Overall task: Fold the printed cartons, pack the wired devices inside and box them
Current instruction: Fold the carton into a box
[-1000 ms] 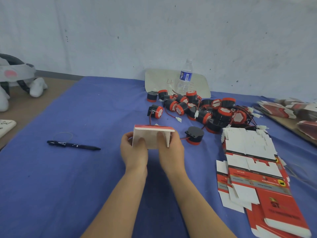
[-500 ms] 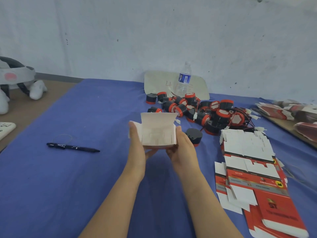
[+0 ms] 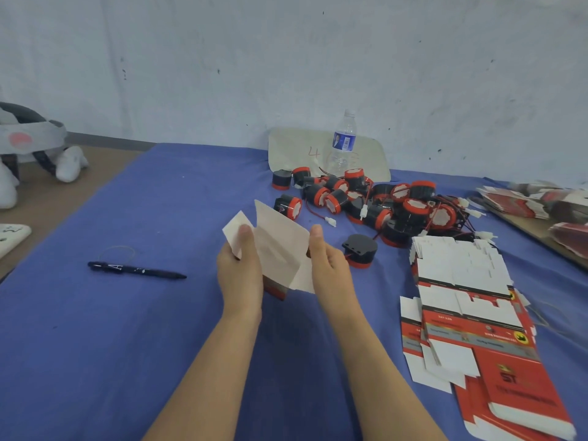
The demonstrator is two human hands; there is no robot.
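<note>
A: Near right corner first?

B: Flat cartons (image 3: 461,313), a fanned stack with red print and white flaps, lying along the right edge. The nearest end is cut off by the frame.

A: Hands?

B: Both at the middle of the worktop (image 3: 127,361), with the carton (image 3: 280,249) between them. The left hand (image 3: 240,272) pinches a white flap under its thumb. The right hand (image 3: 329,265) lies against the carton's right side, thumb straight up. Its fingers are hidden behind, so whether it grips or only supports I cannot tell. Pen (image 3: 136,269) well to the left, level with the hands.

A: How does the carton lie?

B: Half formed, white inside towards the wearer, flaps splayed up and to the left. A red corner shows at the bottom. I can't tell whether that corner touches the cloth, or which end is closed.

A: What does the next move turn on?

B: My judgement: once formed, it takes a device. A loose device (image 3: 359,251) lies flat just right of the right hand and slightly beyond it, so the right hand is nearer. Its wire is mostly hidden.

A: Farther out?

B: Pile of devices (image 3: 391,208) with tangled leads, towards the far edge. Bottle (image 3: 343,138) behind it.
</note>
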